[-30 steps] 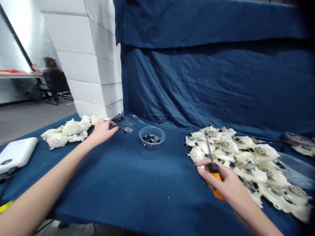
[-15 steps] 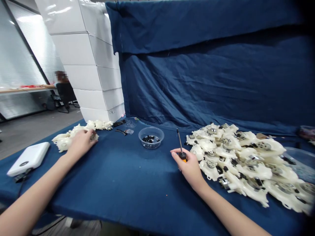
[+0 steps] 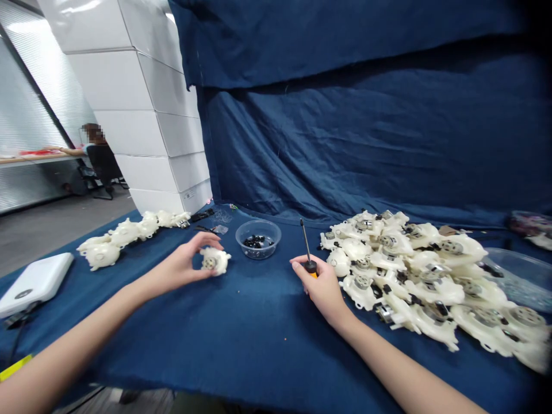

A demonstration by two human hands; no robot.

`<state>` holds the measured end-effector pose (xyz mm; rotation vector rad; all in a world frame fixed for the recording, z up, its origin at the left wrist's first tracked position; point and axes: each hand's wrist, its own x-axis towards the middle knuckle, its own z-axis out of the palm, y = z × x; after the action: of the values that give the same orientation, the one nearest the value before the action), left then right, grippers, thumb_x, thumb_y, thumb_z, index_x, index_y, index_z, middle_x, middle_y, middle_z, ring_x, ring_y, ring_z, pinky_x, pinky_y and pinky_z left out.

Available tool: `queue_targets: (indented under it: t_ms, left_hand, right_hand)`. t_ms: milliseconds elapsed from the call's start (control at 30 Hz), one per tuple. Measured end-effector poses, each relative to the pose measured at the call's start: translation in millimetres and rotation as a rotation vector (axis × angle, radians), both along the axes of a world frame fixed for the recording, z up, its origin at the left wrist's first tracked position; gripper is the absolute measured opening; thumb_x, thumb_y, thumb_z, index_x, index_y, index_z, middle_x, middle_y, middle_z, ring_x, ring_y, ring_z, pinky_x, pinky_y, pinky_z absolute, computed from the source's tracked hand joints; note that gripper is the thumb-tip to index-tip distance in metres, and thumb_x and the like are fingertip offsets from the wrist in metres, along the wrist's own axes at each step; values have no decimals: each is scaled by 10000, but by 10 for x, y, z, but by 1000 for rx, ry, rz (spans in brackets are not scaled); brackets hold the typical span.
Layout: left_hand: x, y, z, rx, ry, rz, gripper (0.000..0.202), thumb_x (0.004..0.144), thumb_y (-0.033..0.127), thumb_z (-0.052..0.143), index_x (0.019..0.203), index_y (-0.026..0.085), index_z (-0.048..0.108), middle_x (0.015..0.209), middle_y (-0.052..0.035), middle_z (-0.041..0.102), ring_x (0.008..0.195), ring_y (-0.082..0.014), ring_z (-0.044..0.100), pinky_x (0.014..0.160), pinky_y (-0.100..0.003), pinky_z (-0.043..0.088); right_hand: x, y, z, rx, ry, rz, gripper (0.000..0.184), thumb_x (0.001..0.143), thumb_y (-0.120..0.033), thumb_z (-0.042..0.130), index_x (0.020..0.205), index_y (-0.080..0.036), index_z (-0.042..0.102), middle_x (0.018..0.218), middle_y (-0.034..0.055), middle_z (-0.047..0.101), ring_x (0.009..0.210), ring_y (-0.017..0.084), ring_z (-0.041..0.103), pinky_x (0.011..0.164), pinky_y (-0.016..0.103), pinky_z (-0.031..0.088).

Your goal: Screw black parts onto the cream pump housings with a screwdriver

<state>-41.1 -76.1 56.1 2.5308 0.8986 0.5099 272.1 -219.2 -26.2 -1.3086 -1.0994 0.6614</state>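
The left hand (image 3: 183, 267) pinches a small white plastic housing (image 3: 214, 260) just above the blue-draped desk (image 3: 241, 333), near a clear bowl (image 3: 258, 238) of what look like black screws. The right hand (image 3: 321, 286) is closed around an orange-handled screwdriver (image 3: 307, 253), shaft upright, just beside a large pile of white housings (image 3: 422, 276). A smaller pile (image 3: 125, 233) lies far left.

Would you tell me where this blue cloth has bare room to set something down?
Bare blue cloth lies between the left hand, holding a white plastic housing, and the right hand, gripping an orange-handled screwdriver, before the clear plastic bowl. The right heap of housings is crowded.
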Motion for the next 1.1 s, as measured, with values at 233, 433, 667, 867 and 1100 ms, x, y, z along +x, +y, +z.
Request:
queue_targets:
  t_ms: [233, 433, 667, 867, 1100]
  left_hand:
    - [476, -316, 4, -12, 167, -119, 644, 844, 524, 727, 1390, 277, 491, 1408, -85, 581, 1311, -272, 541, 1104, -431, 462]
    - [983, 157, 414, 264, 302, -89, 400, 1060, 379, 368, 1278, 167, 629, 1268, -109, 672, 1222, -230, 583, 1108, -421, 445]
    - [1608, 716, 323, 152, 780, -183, 257, 958, 366, 665, 1062, 133, 694, 1016, -54, 725, 896, -159, 696, 844, -361, 605]
    - [1777, 836, 198, 277, 850, -79, 325, 968, 357, 648, 1220, 151, 654, 1236, -96, 679, 1096, -215, 673, 959, -436, 590]
    - [1846, 857, 106, 348, 847, -21, 334, 971, 380, 641, 1208, 147, 659, 1213, -94, 689, 1094, -217, 677, 964, -443, 585]
  right_hand:
    - [8, 15, 1, 17, -12, -5, 346, 900, -495, 686, 953, -156, 733, 549, -48, 464, 452, 105, 424, 446, 236, 326]
    - [17, 45, -7, 34, -13, -3, 294, 895, -451, 692, 943, -165, 741, 607, -34, 504, 487, 99, 430, 467, 230, 338]
    - [65, 79, -19, 50, 4, -21, 293, 900, -443, 681, 957, -161, 738, 640, -24, 529, 500, 98, 428, 471, 230, 346]
    - [61, 79, 21, 52, 20, -14, 278, 900, -433, 677, 930, -163, 733, 639, -25, 522, 503, 99, 422, 474, 229, 343]
    - [45, 55, 40, 54, 29, -2, 264, 898, -423, 674, 931, -167, 730, 642, -27, 529, 512, 102, 431, 491, 231, 357]
